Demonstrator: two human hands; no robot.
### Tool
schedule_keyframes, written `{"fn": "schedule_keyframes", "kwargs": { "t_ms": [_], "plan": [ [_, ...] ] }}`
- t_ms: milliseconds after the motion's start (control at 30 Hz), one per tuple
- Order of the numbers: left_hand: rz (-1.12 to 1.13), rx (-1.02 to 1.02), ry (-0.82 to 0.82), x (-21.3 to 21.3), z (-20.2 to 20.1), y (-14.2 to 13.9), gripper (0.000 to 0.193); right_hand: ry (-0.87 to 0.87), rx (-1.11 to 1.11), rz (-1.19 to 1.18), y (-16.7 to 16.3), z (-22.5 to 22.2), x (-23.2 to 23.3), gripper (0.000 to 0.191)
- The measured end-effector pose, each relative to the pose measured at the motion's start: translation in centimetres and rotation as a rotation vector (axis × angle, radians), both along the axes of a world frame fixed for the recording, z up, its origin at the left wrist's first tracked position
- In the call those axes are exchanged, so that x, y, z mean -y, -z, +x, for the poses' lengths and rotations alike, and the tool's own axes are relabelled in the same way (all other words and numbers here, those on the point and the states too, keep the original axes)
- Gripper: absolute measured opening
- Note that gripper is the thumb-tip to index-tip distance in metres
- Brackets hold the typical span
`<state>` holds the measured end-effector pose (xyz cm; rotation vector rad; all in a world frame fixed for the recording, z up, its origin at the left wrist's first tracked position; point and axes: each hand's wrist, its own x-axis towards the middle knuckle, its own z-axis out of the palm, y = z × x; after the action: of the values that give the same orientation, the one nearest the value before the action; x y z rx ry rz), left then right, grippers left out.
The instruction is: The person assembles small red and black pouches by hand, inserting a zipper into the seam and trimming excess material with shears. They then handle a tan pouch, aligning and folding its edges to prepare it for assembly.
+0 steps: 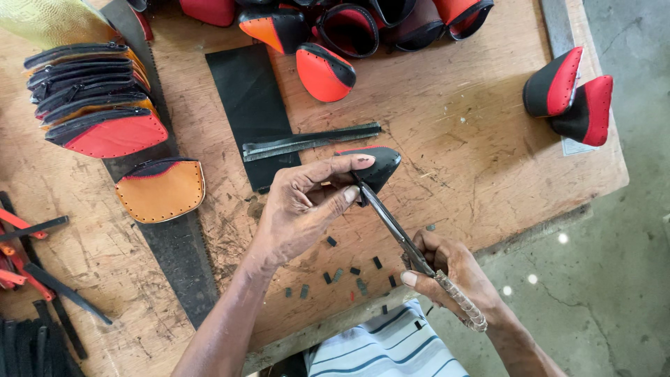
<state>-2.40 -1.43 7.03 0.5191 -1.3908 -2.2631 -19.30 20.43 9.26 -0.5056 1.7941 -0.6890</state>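
My left hand (307, 209) grips a black and red shoe upper piece (377, 166) above the wooden worktable (453, 139). My right hand (453, 272) is closed around the handles of a pair of scissors (401, 234); the blades point up and left and meet the piece's lower edge by my left fingers. Several small black offcuts (349, 276) lie on the table under my hands.
A stack of black, red and orange uppers (98, 105) sits at the left, a single orange piece (162, 190) below it. Black strips (307, 139) lie on a black sheet (248, 105). More finished red and black pieces sit at the top (324, 70) and right (569, 94).
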Motion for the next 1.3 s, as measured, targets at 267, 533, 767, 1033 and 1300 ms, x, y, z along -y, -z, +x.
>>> {"fn": "schedule_keyframes", "kwargs": {
  "t_ms": [267, 533, 767, 1033, 1300],
  "plan": [
    [-0.029, 0.095, -0.019, -0.2, -0.5, 0.6, 0.051, -0.136, -0.271, 0.152, 1.0, -0.7, -1.4, 0.035],
    [0.357, -0.042, -0.112, 0.3, -1.4, 1.8, 0.056, -0.012, -0.786, 0.079, -1.5, -5.0, 3.0, 0.056],
    [0.360, -0.169, -0.047, -0.2, -1.3, 1.7, 0.055, -0.114, -1.012, -0.229, 0.2, -9.3, 6.9, 0.046],
    [0.697, -0.277, -0.211, -0.9, -2.4, 3.1, 0.044, 0.152, 0.376, -1.115, 0.1, -5.3, 6.2, 0.029],
    [0.136, 0.054, -0.129, -1.8, -1.8, 1.6, 0.051, -0.174, -0.508, -0.800, 1.7, 1.4, 3.6, 0.063]
  ]
}}
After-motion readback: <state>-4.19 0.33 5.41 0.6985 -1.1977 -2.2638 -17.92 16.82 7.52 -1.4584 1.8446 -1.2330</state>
